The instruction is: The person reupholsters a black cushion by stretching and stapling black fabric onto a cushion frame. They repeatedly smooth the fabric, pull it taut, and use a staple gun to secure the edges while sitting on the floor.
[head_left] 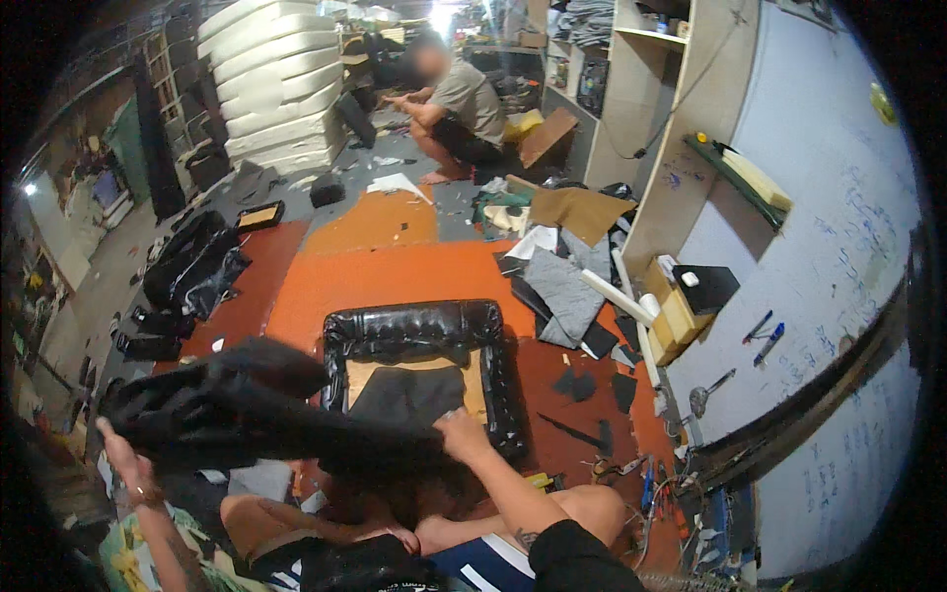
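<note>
A long piece of black fabric [237, 405] is stretched across in front of me, its upper left part bulging and smeared by motion. My left hand [126, 462] grips its left end. At the other end my right hand [462, 436] is closed on the fabric, above the near part of a padded black frame [414, 321]. This frame has a shiny, leather-like cover and lies on the floor, with a tan board [476, 380] inside it. A dark grey cloth piece [409, 393] rests on the board. The fabric hides the frame's near left corner.
Scraps of grey cloth [564, 296] and board lie right of the frame. Hand tools [656, 493] lie near my right knee. Black covers [192, 266] are heaped at left. Farther off, a person [459, 104] squats beside a tall stack of white foam [276, 89]. Wooden shelving [651, 99] stands at right.
</note>
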`<state>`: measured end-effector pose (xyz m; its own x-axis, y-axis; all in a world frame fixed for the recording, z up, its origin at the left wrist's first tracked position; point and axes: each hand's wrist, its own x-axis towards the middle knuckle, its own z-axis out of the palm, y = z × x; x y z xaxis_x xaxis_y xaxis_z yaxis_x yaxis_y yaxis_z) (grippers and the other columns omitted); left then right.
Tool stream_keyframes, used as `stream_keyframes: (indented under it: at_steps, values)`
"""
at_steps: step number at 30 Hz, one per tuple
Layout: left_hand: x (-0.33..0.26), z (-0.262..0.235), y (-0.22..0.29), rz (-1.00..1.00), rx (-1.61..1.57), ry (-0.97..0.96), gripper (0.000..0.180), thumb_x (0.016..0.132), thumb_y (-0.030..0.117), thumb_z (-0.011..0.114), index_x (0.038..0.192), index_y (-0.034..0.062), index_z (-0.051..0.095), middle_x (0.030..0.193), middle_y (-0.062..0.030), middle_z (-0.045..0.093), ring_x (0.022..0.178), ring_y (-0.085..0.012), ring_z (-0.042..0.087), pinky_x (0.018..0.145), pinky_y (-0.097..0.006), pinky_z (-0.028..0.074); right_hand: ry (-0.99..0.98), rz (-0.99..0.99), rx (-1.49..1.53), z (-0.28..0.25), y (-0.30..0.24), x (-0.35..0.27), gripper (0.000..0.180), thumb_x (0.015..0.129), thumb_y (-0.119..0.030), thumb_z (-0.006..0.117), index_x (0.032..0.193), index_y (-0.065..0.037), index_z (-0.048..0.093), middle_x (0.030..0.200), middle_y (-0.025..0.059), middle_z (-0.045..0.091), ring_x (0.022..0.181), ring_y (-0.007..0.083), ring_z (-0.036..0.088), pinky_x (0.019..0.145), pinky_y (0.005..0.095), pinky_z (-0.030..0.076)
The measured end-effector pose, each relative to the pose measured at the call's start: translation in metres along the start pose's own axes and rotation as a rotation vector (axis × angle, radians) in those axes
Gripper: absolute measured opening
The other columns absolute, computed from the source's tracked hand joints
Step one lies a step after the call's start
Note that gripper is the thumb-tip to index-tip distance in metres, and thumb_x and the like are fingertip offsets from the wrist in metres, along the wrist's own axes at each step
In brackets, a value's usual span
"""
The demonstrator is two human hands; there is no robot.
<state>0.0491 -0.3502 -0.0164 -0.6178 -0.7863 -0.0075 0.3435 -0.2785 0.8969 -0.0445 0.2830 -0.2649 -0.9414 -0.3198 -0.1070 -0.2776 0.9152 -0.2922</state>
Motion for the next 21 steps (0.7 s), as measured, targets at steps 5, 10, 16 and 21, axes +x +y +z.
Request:
stream_keyframes:
  at_steps: [5, 10, 16, 21]
  values:
    - [0.083, -0.218, -0.001, 0.183, 0.787, 0.976, 0.070, 0.105, 0.049, 0.052, 0.128, -0.0147, 0.068, 0.138, -0.0293, 0.068, 0.122, -0.0445, 0.068, 0.107, -0.050, 0.052, 0.189, 0.232, 0.154, -0.056, 0.004, -0.003, 0.036, 0.087, -0.012, 0.066, 0.116, -0.021, 0.084, 0.112, 0.0160, 0.078, 0.108, 0.0378, 0.073, 0.094, 0.0509, 0.059]
    - [0.071, -0.284, -0.038, 0.119, 0.823, 1.151, 0.069, 0.104, 0.050, 0.050, 0.128, -0.0120, 0.069, 0.136, -0.0319, 0.068, 0.121, -0.0426, 0.068, 0.103, -0.050, 0.054, 0.007, 0.245, 0.254, -0.119, -0.009, 0.026, 0.038, 0.089, -0.009, 0.063, 0.119, -0.020, 0.083, 0.119, 0.0180, 0.078, 0.114, 0.0369, 0.073, 0.103, 0.0476, 0.058]
    - [0.098, -0.171, 0.029, 0.377, 0.681, 0.779, 0.075, 0.112, 0.054, 0.044, 0.149, -0.0108, 0.054, 0.154, -0.0272, 0.058, 0.136, -0.0448, 0.058, 0.114, -0.049, 0.043, 0.647, -0.381, 0.692, -0.232, -0.033, 0.133, 0.045, 0.074, 0.010, 0.056, 0.107, -0.008, 0.082, 0.152, 0.0198, 0.063, 0.132, 0.0378, 0.065, 0.114, 0.0425, 0.050]
    - [0.013, -0.175, -0.009, 0.423, 1.663, 0.040, 0.038, 0.111, 0.029, 0.055, 0.124, -0.0051, 0.066, 0.128, -0.0280, 0.070, 0.123, -0.0425, 0.066, 0.104, -0.043, 0.051, 0.855, -0.366, 0.845, -0.234, 0.014, 0.131, 0.037, 0.074, 0.010, 0.056, 0.097, -0.003, 0.082, 0.163, 0.0221, 0.052, 0.141, 0.0376, 0.060, 0.115, 0.0415, 0.048]
